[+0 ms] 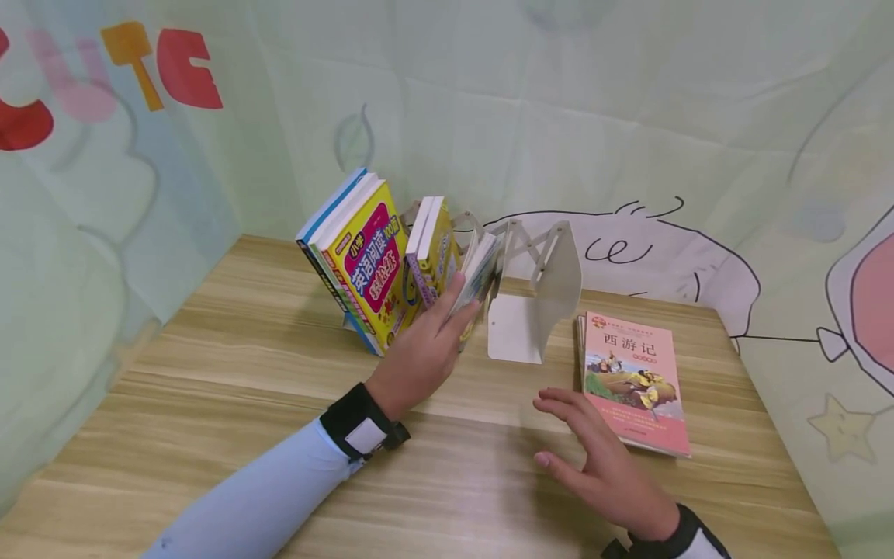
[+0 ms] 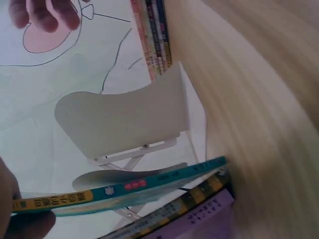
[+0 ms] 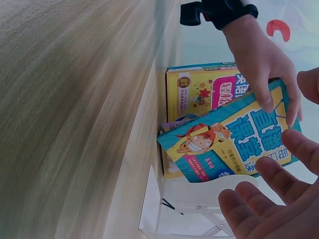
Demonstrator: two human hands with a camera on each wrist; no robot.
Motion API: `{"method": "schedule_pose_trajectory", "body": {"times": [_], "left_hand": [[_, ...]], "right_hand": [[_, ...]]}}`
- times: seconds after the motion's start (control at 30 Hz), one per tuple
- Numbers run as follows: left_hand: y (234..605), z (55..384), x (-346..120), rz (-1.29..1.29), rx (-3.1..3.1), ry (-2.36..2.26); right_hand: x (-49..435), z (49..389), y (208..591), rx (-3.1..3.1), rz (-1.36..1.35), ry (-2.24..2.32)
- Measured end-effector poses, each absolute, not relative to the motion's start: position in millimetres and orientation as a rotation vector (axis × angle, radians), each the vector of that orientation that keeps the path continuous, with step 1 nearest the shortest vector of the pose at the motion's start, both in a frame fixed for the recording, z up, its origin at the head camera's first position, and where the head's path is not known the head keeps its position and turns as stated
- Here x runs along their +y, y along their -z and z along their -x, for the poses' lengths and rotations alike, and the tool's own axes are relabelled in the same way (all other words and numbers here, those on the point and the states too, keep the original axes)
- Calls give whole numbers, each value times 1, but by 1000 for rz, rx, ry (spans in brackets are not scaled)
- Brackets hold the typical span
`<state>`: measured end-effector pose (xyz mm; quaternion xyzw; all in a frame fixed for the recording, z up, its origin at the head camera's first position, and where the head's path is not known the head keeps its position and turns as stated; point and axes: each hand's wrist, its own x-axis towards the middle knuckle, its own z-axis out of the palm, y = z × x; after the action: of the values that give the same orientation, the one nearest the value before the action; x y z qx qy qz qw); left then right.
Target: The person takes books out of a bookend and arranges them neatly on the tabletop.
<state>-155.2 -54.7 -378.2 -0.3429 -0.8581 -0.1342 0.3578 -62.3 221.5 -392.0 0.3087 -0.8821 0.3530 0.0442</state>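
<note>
My left hand [image 1: 419, 365] grips a thin teal-and-yellow book [image 3: 224, 144] by its upper end, thumb on the cover. This book is tilted, its lower end among the books in a white folding metal book rack [image 1: 559, 283]. Beside it lean yellow books [image 1: 438, 241] with purple spines, and farther left a thick yellow book [image 1: 377, 272] stands in the row. My right hand [image 1: 608, 466] is held over the table with fingers spread and nothing in them. It is nearest to a pink-covered book [image 1: 632, 380] lying flat atop a small stack.
The rack's right end plate stands upright, with its flat base [image 1: 514, 330] on the wooden table [image 1: 447, 466]. A printed cloth backdrop [image 1: 433, 93] hangs behind and along both sides. In the left wrist view, the flat stack's spines [image 2: 154, 40] show beyond the rack.
</note>
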Motion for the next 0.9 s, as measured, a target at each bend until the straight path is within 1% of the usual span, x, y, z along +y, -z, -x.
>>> {"method": "schedule_pose_trajectory", "body": {"times": [0.17,0.4,0.63,0.9], "left_hand": [[383,153,-64,925,-2157,464],[379,144,-75,930,-2114,604],[368,128,-87,930,-2057,702],[346,103,-96,963,-1997,704]], "right_hand": [[223,62,392,-2716,-932,-1063],[226,60,391,-2753,-906,-1065],[227,60,391,-2766,-881,-1070],[227,62,392,-2752,-891,-1092]]}}
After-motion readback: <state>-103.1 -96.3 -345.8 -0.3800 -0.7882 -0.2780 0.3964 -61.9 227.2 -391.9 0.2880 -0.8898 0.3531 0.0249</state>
